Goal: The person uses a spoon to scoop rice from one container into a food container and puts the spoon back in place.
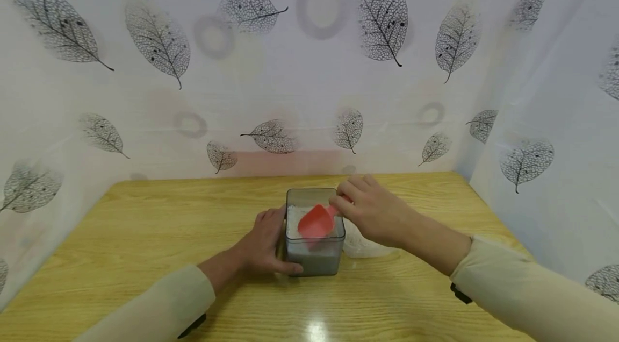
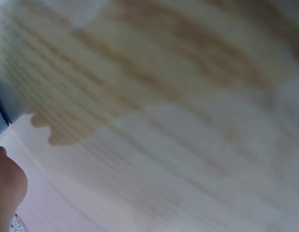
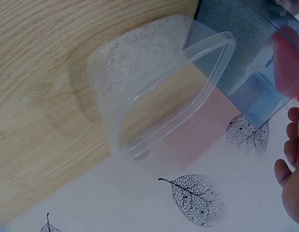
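Observation:
A tall square container of transparent grey plastic (image 1: 314, 258) stands on the table, filled partway with white rice. My left hand (image 1: 263, 242) holds its left side, the thumb lying across the lower front. In the left wrist view only a bit of that hand (image 2: 8, 191) shows at the edge. With its fingers curled round the handle, my right hand (image 1: 377, 210) grips a red scoop (image 1: 316, 221). The scoop's bowl is tilted inside the container's mouth, over the rice; no rice can be made out in it. The right wrist view shows the scoop (image 3: 287, 65) through the container wall.
Just right of the tall container sits a low clear plastic box (image 3: 103, 96) with white rice in it, partly behind my right hand in the head view. A leaf-printed curtain (image 1: 300, 78) encloses the back and sides of the wooden table (image 1: 193, 218).

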The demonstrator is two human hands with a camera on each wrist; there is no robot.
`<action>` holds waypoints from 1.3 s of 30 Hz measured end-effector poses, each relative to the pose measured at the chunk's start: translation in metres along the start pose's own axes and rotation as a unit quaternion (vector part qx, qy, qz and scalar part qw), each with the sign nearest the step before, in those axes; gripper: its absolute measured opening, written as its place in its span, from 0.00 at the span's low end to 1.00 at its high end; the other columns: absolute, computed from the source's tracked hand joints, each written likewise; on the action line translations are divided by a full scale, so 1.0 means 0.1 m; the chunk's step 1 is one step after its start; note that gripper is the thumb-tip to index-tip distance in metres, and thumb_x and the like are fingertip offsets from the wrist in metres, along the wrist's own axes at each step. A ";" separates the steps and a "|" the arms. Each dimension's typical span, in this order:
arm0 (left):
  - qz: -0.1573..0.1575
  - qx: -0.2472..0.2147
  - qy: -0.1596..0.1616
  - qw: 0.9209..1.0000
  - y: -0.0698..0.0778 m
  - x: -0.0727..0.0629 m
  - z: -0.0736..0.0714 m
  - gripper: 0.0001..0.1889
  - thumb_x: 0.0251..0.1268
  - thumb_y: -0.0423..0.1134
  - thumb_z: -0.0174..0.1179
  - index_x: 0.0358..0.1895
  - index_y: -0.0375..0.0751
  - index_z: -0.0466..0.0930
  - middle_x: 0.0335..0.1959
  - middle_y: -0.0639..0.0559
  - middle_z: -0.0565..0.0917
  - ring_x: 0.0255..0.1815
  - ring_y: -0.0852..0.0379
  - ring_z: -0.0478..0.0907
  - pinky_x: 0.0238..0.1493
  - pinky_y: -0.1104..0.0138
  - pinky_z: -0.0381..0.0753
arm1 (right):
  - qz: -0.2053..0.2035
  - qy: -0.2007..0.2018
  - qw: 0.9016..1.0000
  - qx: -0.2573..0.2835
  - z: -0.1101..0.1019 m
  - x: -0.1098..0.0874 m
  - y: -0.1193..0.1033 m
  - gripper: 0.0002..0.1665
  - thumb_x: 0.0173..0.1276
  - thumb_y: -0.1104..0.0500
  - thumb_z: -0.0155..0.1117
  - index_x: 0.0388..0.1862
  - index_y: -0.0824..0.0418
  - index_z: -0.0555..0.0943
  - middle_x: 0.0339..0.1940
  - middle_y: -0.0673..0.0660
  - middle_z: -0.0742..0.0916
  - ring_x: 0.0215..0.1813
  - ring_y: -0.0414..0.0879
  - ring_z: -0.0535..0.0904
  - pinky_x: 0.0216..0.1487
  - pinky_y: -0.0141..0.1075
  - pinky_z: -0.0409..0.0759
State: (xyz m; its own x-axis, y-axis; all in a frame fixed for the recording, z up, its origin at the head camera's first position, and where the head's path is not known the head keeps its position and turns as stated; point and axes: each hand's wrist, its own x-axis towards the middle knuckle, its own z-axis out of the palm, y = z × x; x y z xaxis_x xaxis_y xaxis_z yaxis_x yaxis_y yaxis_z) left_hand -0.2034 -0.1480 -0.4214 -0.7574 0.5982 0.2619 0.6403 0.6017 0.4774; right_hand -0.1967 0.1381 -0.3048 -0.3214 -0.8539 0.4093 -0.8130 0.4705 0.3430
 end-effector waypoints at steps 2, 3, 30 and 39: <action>0.000 0.002 -0.001 1.000 0.00 0.01 0.00 0.65 0.40 0.75 0.68 0.79 0.43 0.48 0.75 0.54 0.64 0.73 0.51 0.60 0.72 0.45 0.53 | 0.000 -0.003 1.000 0.004 0.02 0.01 -0.02 0.11 0.75 0.53 0.55 0.47 0.57 0.79 0.40 0.52 0.77 0.45 0.50 0.72 0.51 0.43 0.73; 0.001 0.004 -0.001 1.000 0.00 0.01 0.00 0.65 0.40 0.75 0.68 0.79 0.43 0.49 0.75 0.54 0.65 0.72 0.50 0.60 0.72 0.44 0.53 | 0.000 -0.004 1.000 0.006 0.03 0.01 -0.03 0.11 0.75 0.53 0.55 0.47 0.58 0.79 0.40 0.52 0.77 0.45 0.49 0.72 0.50 0.42 0.73; -0.015 0.003 -0.012 1.000 -0.01 0.01 -0.01 0.67 0.39 0.75 0.69 0.80 0.43 0.46 0.76 0.52 0.63 0.74 0.49 0.59 0.74 0.45 0.51 | 0.076 0.030 0.995 0.064 0.17 -0.05 -0.23 0.17 0.80 0.50 0.49 0.41 0.62 0.79 0.33 0.51 0.76 0.34 0.44 0.71 0.37 0.36 0.74; -0.010 0.003 -0.009 1.000 -0.01 0.01 0.00 0.66 0.39 0.73 0.70 0.80 0.45 0.46 0.75 0.54 0.64 0.73 0.50 0.60 0.73 0.45 0.52 | 0.145 0.046 0.984 0.090 0.21 -0.14 -0.23 0.26 0.82 0.45 0.40 0.44 0.62 0.80 0.36 0.51 0.79 0.37 0.44 0.75 0.39 0.36 0.78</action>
State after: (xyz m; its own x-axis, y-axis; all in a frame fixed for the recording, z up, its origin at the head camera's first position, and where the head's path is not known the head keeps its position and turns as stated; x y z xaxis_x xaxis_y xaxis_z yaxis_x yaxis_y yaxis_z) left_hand -0.2046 -0.1486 -0.4214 -0.7672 0.5957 0.2379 0.6264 0.6162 0.4774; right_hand -0.1840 0.1346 -0.3360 -0.5142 -0.6615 0.5459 -0.7687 0.6378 0.0488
